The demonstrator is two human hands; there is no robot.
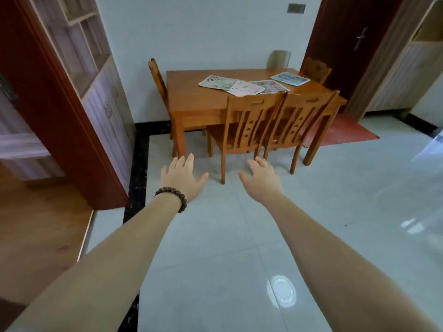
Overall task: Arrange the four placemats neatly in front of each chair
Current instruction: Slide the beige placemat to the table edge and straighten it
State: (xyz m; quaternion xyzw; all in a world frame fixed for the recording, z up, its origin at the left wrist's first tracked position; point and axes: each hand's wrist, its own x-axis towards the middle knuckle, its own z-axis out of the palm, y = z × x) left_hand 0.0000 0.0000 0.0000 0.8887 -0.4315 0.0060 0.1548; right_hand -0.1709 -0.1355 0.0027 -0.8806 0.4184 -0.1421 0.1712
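Several patterned placemats lie loosely on the wooden table (191, 101) ahead: a white one (218, 82) at the left, a pink one (243, 88) overlapping it, a red floral one (269, 86) beside that, and a blue one (290, 79) apart at the far right. My left hand (183, 177), with a bead bracelet on the wrist, and my right hand (262, 176) are stretched forward over the floor, palms down, fingers spread and holding nothing. Both hands are well short of the table.
Two wooden chairs (249, 125) (299, 121) stand tucked at the table's near side, one chair (157, 80) at the left end, one chair (315, 69) at the far right. A dark door (347, 44) and red mat (345, 130) are at the right. A cabinet (72, 92) stands left.
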